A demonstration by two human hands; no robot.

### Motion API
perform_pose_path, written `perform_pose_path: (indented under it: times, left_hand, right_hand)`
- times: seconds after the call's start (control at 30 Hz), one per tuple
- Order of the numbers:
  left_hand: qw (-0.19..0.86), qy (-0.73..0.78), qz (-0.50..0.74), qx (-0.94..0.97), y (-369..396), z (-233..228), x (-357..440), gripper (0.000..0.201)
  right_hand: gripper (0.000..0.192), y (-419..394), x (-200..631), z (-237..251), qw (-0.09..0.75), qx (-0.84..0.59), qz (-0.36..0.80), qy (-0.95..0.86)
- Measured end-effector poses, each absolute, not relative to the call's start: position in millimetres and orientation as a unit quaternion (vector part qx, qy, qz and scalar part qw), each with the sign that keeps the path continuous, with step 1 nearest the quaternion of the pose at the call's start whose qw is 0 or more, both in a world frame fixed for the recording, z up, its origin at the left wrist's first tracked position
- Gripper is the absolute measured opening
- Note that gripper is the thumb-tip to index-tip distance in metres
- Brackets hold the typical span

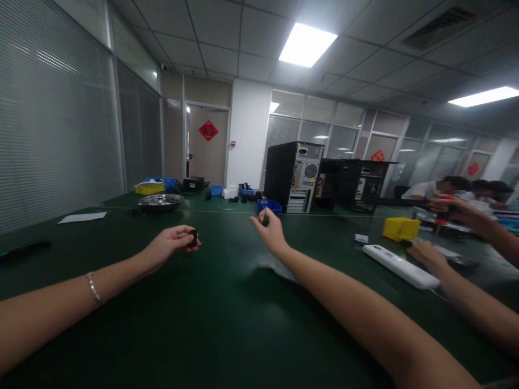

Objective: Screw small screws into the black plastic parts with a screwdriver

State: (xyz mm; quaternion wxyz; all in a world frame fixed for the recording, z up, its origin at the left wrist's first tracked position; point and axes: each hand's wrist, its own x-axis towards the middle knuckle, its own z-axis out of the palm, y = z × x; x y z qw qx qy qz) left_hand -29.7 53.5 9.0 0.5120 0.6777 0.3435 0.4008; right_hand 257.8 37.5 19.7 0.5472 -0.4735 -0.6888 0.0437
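My left hand [176,240] pinches a small black part [193,237] between thumb and fingers, raised over the green table [227,324]. Too little of that part shows to name its kind. To the right, my right hand [270,229] is closed around a dark handle with a thin shaft pointing away, which looks like a screwdriver [265,220]; the fingers cover most of it. Just beyond this hand stands a small blue bin [271,206]. The two hands are apart.
A metal bowl [161,202], yellow tray [149,188] and white paper [82,217] lie at the left. Computer towers [298,178] stand behind. At the right are a white power strip [399,266], a yellow bin [400,229] and a co-worker's hands [430,258].
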Motion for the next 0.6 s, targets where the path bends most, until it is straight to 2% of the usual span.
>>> perform_pose_path:
  times: [0.13,0.3,0.47,0.6]
  left_hand:
    - [0.486,0.381,0.469,0.631,83.8,9.5,-57.5,0.023]
    - [0.460,0.416,0.515,0.592,110.2,-1.1,-88.6,0.020]
    - [0.357,0.505,0.463,0.635,115.7,-6.2,-112.2,0.030]
    - [0.346,0.511,0.411,0.671,105.6,-5.7,-113.0,0.029]
  right_hand:
    - [0.028,60.3,294.2,14.0,0.553,-0.510,0.014,-0.658]
    - [0.028,64.8,280.8,-10.2,0.482,-0.499,0.049,-0.718]
    - [0.024,58.0,264.5,-15.6,0.383,-0.471,0.079,-0.791]
    - [0.019,52.8,261.5,-13.6,0.336,-0.468,0.071,-0.815]
